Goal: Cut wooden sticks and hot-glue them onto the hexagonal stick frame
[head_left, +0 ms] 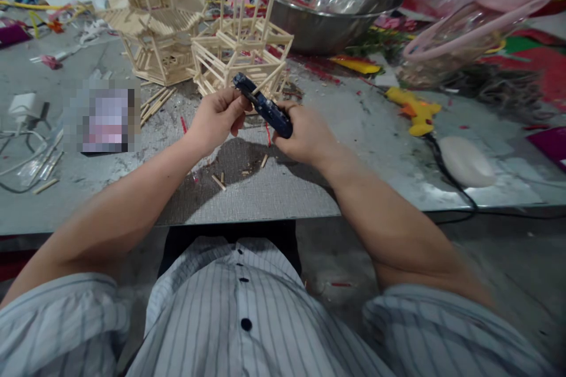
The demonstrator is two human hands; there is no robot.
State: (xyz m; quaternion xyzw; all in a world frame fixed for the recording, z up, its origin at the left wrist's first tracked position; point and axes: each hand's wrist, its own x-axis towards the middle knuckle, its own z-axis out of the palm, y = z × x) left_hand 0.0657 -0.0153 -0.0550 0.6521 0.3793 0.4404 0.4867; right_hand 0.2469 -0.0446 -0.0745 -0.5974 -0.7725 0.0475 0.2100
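Note:
My right hand (305, 132) is wrapped around a dark blue hand tool (269, 113), slim and jointed like pliers or cutters. The tool slants up and left over the table. My left hand (221, 115) is closed in a pinch right by the tool's upper part; what its fingertips hold, if anything, is hidden. Just behind both hands stands an open frame of thin wooden sticks (241, 41), with several uprights rising from its top. Short cut stick pieces (219, 182) lie on the table below my hands.
A taller stick tower (154, 29) rises at the back left, with loose sticks (157, 105) beside it. A steel bowl (329, 29) stands behind. On the right lie a yellow glue gun (415, 111) with a black cord and a white rounded object (467, 160). A blurred-out phone-like object (106, 123) is left.

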